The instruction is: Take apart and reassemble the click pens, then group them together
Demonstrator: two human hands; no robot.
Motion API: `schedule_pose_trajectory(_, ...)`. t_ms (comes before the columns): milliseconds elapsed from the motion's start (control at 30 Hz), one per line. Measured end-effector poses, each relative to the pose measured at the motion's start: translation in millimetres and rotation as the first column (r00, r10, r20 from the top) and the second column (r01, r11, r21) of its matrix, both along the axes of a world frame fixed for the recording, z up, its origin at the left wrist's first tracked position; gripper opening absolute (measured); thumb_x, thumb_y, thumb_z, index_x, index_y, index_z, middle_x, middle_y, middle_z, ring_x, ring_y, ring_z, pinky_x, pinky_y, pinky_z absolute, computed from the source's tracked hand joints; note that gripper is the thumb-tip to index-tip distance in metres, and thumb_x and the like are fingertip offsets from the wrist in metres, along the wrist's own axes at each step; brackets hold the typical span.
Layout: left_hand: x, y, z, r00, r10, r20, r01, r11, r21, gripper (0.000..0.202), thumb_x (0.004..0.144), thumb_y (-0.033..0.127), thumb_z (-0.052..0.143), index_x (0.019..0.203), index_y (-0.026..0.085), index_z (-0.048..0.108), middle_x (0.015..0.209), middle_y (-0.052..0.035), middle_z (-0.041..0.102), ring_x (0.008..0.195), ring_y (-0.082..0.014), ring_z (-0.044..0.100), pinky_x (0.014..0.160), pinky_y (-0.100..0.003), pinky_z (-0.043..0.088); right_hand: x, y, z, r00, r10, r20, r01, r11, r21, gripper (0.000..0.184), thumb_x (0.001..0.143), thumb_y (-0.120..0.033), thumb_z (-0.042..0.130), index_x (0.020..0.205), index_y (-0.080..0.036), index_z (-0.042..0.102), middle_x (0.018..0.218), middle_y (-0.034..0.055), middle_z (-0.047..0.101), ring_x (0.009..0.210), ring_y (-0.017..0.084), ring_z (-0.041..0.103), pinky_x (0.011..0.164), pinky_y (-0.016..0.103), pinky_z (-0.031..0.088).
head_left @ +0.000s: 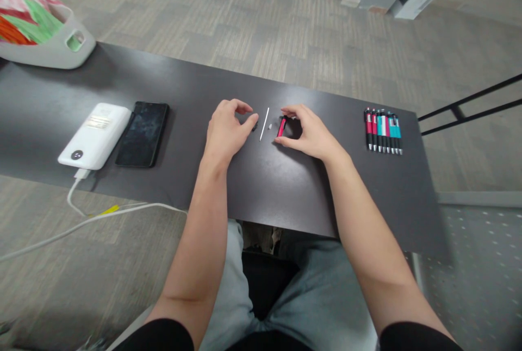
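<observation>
My left hand (229, 128) hovers over the table with thumb and forefinger apart, holding nothing. Just below its thumb tip lies a small dark piece (255, 127), too small to name. Between my hands a thin white pen refill (264, 124) lies slantwise, and a tiny pale pen part (269, 126) is beside it. My right hand (306, 131) is curved around a pink pen barrel (281, 126), thumb near its lower end and fingers near its upper end. Those fingers are spread, and whether they touch the barrel is hard to see.
Toward the table's right end, several pink, blue and black pens (383, 131) lie in a row. On the left are a black phone (142, 135) and a white power bank (95, 136) with a white cable (122, 210). A white basket (77, 49) of colourful items stands at the far left.
</observation>
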State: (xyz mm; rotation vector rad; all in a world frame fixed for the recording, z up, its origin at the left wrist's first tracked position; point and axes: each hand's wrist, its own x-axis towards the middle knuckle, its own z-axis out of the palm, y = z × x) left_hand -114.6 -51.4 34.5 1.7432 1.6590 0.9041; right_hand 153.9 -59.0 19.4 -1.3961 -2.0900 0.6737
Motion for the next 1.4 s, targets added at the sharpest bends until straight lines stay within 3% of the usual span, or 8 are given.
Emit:
schedule_pose_trajectory(133, 0, 1, -0.2, 1.0, -0.012, 0.0, 0.012, 1.0, -0.006, 0.011, 0.102, 0.028, 0.083, 0.113, 0.026, 0.082, 0.128, -0.0065, 0.084, 0.091, -0.0214, 0.069, 0.097, -0.038, 0.06, -1, 2, -1.7, 0.999, 0.0, -0.043, -0.001, 0.999, -0.036, 0.083, 0.085, -0.049, 0.101, 0.161, -0.032, 0.072, 0.163, 0.0155, 0.077, 0.149, 0.044, 0.073, 0.134, 0.064, 0.058)
schedule_pose_trajectory(333, -1, 0, -0.7, 1.0, -0.013, 0.003, 0.013, 1.0, 0.0, 0.009, 0.107, 0.026, 0.075, 0.111, 0.027, 0.083, 0.121, -0.0046, 0.085, 0.086, -0.0207, 0.067, 0.092, -0.037, 0.058, 13, 13, -7.5, 0.97, -0.228, -0.083, 0.228, 0.974, -0.004, 0.048, 0.104, -0.043, 0.074, 0.151, -0.031, 0.077, 0.144, 0.0139, 0.083, 0.132, 0.036, 0.078, 0.125, 0.058, 0.062)
schedule_pose_trajectory(567, -3, 1, -0.8, 1.0, 0.028, 0.0, -0.028, 1.0, 0.007, 0.01, 0.107, 0.027, 0.074, 0.11, 0.027, 0.083, 0.119, -0.0046, 0.086, 0.087, -0.0207, 0.069, 0.092, -0.036, 0.057, 32, 27, -24.7, 0.917, -0.382, -0.118, 0.386, 0.922, 0.012, 0.035, 0.099, -0.033, 0.067, 0.132, -0.028, 0.078, 0.117, 0.0089, 0.084, 0.104, 0.029, 0.077, 0.106, 0.05, 0.065)
schedule_pose_trajectory(933, -5, 0, 2.2, 0.997, 0.082, -0.001, -0.082, 0.997, -0.011, 0.009, 0.109, 0.03, 0.072, 0.109, 0.027, 0.081, 0.116, -0.0042, 0.085, 0.084, -0.0206, 0.067, 0.092, -0.037, 0.057, 29, 29, -30.0, 0.916, -0.392, -0.083, 0.392, 0.92, -0.013, 0.031, 0.099, -0.027, 0.067, 0.128, -0.027, 0.079, 0.115, 0.0086, 0.08, 0.098, 0.028, 0.073, 0.106, 0.05, 0.063)
schedule_pose_trajectory(1400, -8, 5, -9.9, 0.997, 0.074, 0.017, -0.075, 0.996, 0.049, 0.005, 0.105, 0.024, 0.078, 0.105, 0.027, 0.082, 0.106, -0.0023, 0.082, 0.075, -0.0188, 0.059, 0.086, -0.038, 0.055, 36, 39, -48.7, 0.929, -0.326, -0.175, 0.343, 0.936, 0.077, 0.021, 0.099, -0.02, 0.073, 0.118, -0.028, 0.078, 0.103, 0.0043, 0.073, 0.088, 0.025, 0.067, 0.1, 0.047, 0.062)
